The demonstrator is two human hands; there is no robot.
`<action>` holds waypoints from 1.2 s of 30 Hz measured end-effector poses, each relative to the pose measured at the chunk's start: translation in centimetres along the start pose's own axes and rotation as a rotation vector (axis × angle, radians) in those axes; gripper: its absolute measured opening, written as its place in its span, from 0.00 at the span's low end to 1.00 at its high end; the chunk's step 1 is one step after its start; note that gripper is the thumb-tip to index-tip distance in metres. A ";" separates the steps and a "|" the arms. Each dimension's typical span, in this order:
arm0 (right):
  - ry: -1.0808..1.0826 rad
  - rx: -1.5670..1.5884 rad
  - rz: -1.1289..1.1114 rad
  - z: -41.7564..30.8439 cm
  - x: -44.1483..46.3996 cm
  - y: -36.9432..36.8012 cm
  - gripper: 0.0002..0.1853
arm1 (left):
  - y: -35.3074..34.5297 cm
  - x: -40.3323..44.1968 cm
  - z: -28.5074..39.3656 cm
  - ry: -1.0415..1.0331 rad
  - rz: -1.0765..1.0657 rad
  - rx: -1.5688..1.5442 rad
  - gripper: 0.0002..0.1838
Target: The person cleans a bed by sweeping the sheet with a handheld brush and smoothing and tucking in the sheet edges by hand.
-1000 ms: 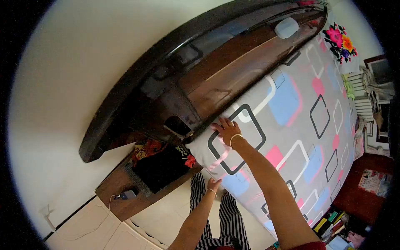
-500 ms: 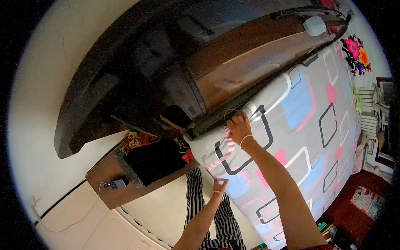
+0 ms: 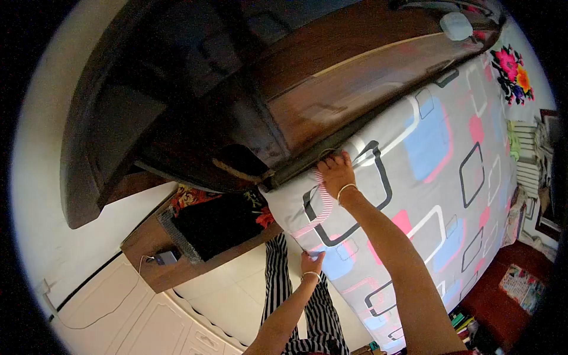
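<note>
A grey bed sheet (image 3: 423, 228) with blue, pink, black and white rounded squares covers the mattress. My right hand (image 3: 337, 173) is at the top edge of the mattress, by the dark wooden headboard (image 3: 349, 77). Its fingers are bent over the sheet's edge, with the tips partly hidden in the gap. Lower down, my left hand (image 3: 311, 262) holds the side edge of the sheet near the mattress corner. Its thumb lies on top, while the other fingers are mostly out of sight.
Beside the bed stands a brown bedside cabinet (image 3: 219, 266) with a black floral cloth (image 3: 216, 228) and a small corded device (image 3: 165, 258). A white object (image 3: 456, 26) rests on the headboard. Pale cupboard doors (image 3: 148, 322) line the lower left.
My right hand has shifted slightly left along the headboard edge, its fingers deeper in the gap. My left hand stays at the side edge. The whole view has tilted a little.
</note>
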State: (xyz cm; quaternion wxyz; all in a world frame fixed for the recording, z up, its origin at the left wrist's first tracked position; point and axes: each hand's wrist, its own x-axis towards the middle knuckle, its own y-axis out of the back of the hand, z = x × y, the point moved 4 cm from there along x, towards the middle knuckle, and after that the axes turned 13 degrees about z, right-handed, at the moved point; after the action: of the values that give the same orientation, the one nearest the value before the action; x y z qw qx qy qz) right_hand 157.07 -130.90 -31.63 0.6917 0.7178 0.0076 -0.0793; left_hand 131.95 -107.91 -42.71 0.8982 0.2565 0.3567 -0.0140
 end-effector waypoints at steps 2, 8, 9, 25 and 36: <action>-0.002 0.018 -0.102 -0.3 0.6 1.5 0.17 | 0.1 0.5 0.6 -0.033 0.001 0.060 0.31; 0.399 -0.051 -0.489 -1.3 1.9 0.9 0.28 | -0.7 1.7 0.3 -0.090 -0.045 0.138 0.31; 0.402 -0.049 -0.491 -1.6 2.4 0.7 0.28 | -0.5 1.5 0.7 -0.049 -0.037 0.124 0.31; 0.130 0.023 -0.035 -0.1 1.3 -0.9 0.21 | -0.3 -1.0 0.6 0.026 0.075 -0.142 0.22; -0.477 0.390 0.127 2.6 1.0 -2.9 0.11 | -1.2 1.1 -0.5 -0.024 -0.222 -0.046 0.27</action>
State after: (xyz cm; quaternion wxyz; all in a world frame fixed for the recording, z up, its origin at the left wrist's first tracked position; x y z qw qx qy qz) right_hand 157.40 -133.41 -34.74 0.5266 0.7973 -0.2151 -0.2019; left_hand 132.20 -108.61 -44.25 0.9011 0.1946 0.3722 -0.1081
